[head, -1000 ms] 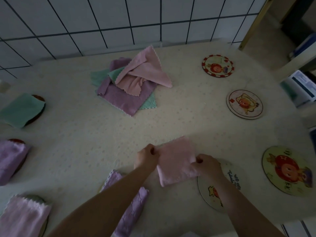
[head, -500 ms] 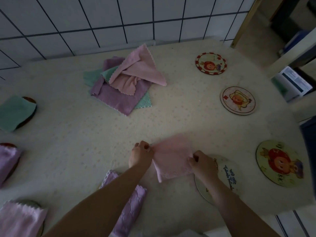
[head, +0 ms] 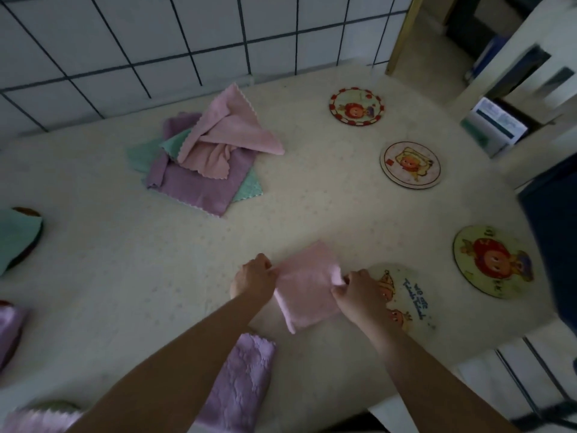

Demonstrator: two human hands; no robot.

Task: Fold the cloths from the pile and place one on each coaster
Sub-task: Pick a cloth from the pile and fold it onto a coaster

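Note:
A folded pink cloth (head: 304, 289) lies on the table near the front edge. My left hand (head: 253, 278) pinches its left corner and my right hand (head: 359, 290) pinches its right edge. Just right of it sits a bare round coaster (head: 406, 295), partly under my right hand. The pile of pink, purple and green cloths (head: 206, 157) lies at the back centre. Three more bare coasters stand along the right: one at the back (head: 356, 105), one in the middle (head: 410, 165), one nearer (head: 493, 260).
Folded cloths cover coasters on the left: green (head: 17, 237), purple (head: 7, 331), pink (head: 37, 420). A folded purple cloth (head: 237, 379) lies under my left forearm. A tiled wall (head: 187, 42) backs the table. White furniture and a box (head: 496, 126) stand to the right.
The view has shifted slightly. Both hands keep their grip on the pink cloth, which has edged a little toward the coaster on its right.

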